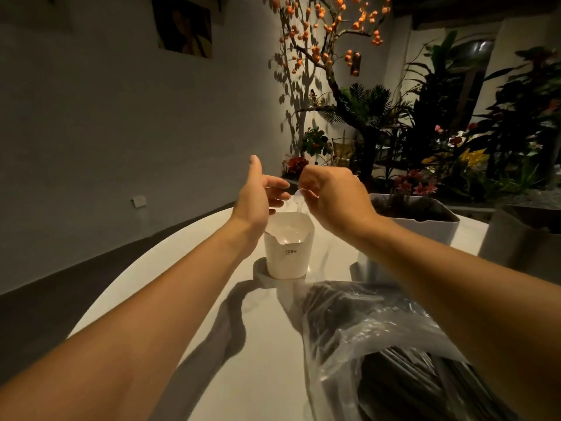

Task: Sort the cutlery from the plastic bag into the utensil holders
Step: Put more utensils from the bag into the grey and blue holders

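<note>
Cutlery: right hand [332,197] pinches a clear spoon [297,198] over the white paper cup [288,253]; left hand [258,196] open, fingers loosely extended, holding nothing

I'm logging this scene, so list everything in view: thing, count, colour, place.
white holder: one, white, printed label, centre of the table, under the hands.
clear utensil: one, transparent, type unclear, over the white holder.
plastic bag: one, clear, near right of the table, holding dark cutlery.
grey holder: one, pale grey, right of the white holder, dark contents.
second grey container: one, grey, far right edge.
table: one, white, round-edged.
picture: one, dark with yellow, on the wall, upper left.
orange-fruited branch: one, top centre.
plants and flowers: many, green, red, pink, right background.
left hand: open beside the utensil.
right hand: pinches the clear utensil.
</note>
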The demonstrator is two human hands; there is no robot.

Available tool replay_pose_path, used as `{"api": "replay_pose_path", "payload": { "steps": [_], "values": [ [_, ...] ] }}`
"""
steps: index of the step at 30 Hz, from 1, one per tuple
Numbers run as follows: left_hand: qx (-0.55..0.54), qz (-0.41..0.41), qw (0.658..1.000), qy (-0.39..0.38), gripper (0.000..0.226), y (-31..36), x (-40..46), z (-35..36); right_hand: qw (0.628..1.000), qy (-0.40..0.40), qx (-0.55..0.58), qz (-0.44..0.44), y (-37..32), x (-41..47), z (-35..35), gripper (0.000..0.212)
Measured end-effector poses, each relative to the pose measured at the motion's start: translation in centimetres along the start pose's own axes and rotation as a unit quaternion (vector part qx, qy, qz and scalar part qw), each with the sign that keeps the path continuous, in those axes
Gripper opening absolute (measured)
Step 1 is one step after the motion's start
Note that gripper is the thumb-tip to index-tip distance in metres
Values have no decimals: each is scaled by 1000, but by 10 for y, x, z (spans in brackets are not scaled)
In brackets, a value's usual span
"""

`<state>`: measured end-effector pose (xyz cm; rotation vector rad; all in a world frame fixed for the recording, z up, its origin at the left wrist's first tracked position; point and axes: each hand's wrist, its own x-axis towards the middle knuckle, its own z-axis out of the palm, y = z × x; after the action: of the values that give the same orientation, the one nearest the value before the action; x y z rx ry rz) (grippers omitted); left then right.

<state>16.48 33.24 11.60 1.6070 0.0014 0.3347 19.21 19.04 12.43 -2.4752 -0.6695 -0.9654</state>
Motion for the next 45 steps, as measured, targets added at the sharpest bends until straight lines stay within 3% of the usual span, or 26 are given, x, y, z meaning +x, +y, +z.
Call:
{"api": "replay_pose_path", "payload": {
  "steps": [8, 13, 20, 25, 27, 30, 34, 37, 39, 45],
  "values": [
    [48, -5, 999, 5, 75, -35, 13, -1, 983, -165, -35, 73, 12, -11, 52, 20],
    [41, 4, 999, 9, 73, -29, 12, 2, 989, -124, -68, 37, 5, -3, 27, 27],
    [30, 20, 999, -8, 69, 0, -30, 21, 991, -105, 2, 84, -4, -31, -41, 23],
    [70, 56, 994, -69, 49, 20, -89, 46, 983, -144, 66, 95, -11, -81, -96, 12],
    [89, 72, 990, -85, 45, 23, -115, 53, 978, -165, 82, 100, -14, -101, -118, 23],
    [118, 86, 982, -117, 44, 21, -152, 62, 951, -249, 128, 129, -15, -131, -147, 35],
    [244, 158, 953, -89, 44, -3, -189, 68, 870, -413, 170, 208, -8, -171, -162, 28],
    [360, 227, 901, -85, 30, -22, -200, 71, 857, -494, -13, 147, -1, -196, -155, 21],
    [379, 250, 883, -116, 27, -31, -200, 75, 878, -450, -148, 67, 6, -210, -144, 19],
    [428, 270, 850, -148, 48, -53, -193, 77, 946, -276, -169, 18, 16, -241, -111, 28]
  ]
}}
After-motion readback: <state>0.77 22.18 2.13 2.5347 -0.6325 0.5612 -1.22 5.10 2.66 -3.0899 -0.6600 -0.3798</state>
